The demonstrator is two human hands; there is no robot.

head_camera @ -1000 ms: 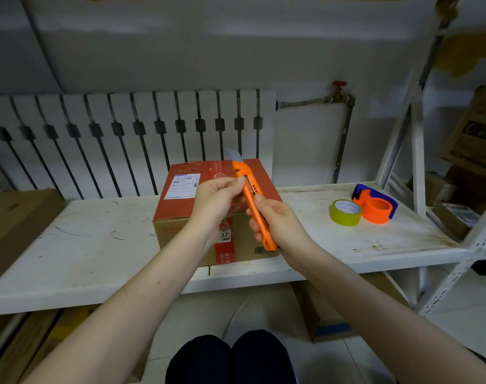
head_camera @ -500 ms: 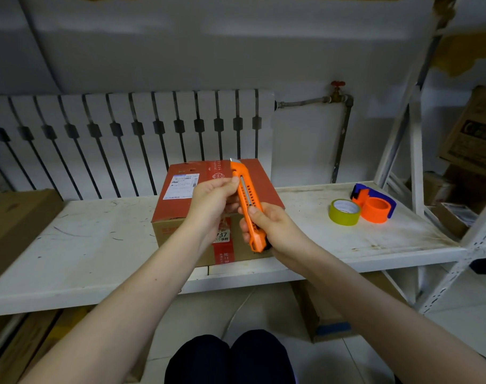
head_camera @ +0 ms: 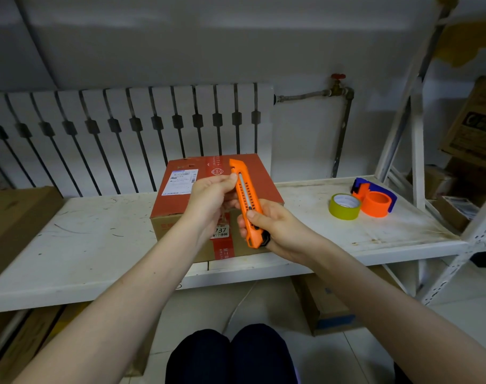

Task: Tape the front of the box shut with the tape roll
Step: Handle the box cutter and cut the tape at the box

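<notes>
A cardboard box with a red top and a white label sits at the front of the white shelf, a red tape strip down its front face. Above it I hold an orange utility knife. My right hand grips the knife's lower handle, thumb on the slider. My left hand pinches the knife near its tip. No blade shows at the tip. A yellow-green tape roll and an orange roll in a blue-orange dispenser lie on the shelf, well right of the box.
A white radiator and a pipe with a red valve stand behind the shelf. A brown carton lies at the left. A white rack post and more cartons are at the right. My knees are below.
The knife's blade stuck out a second ago and has slid back into the handle. My right hand has moved down the handle, and the knife stands more upright.
</notes>
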